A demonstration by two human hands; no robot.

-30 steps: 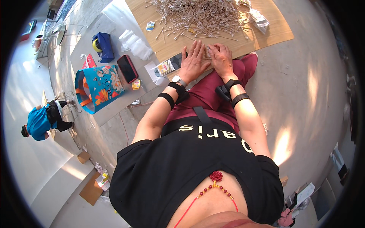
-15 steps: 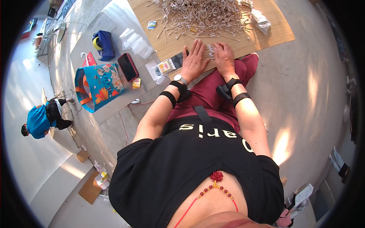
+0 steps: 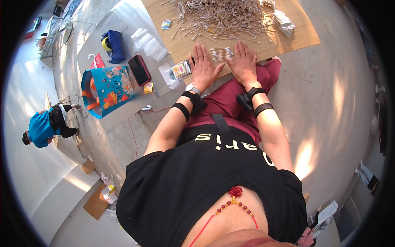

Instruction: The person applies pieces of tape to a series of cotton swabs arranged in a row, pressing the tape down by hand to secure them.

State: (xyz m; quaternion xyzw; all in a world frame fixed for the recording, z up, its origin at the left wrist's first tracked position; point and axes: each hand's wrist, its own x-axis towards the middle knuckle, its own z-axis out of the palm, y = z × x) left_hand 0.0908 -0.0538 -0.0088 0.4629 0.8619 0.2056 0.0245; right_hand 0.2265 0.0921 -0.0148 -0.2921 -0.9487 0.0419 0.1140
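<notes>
A small bunch of cotton swabs, lined up side by side, lies near the front edge of the wooden table. My left hand rests flat on the left of the bunch, fingers stretched out and thumb turned inward. On its other side my right hand lies flat too, fingers pointing away from me. The two thumbs come near each other just below the swabs. Left of my left hand is a pack of swabs with a small label. A large loose heap of swabs covers the far part of the table.
Clear bags lie at the heap's right. To the left are a phone, folded plastic bags, a blue tape dispenser and a flowered carrier bag. Another person in blue is at the far left.
My hands have spread apart, uncovering the lined-up swabs between them. The fingers have straightened and both hands now lie flat on either side.
</notes>
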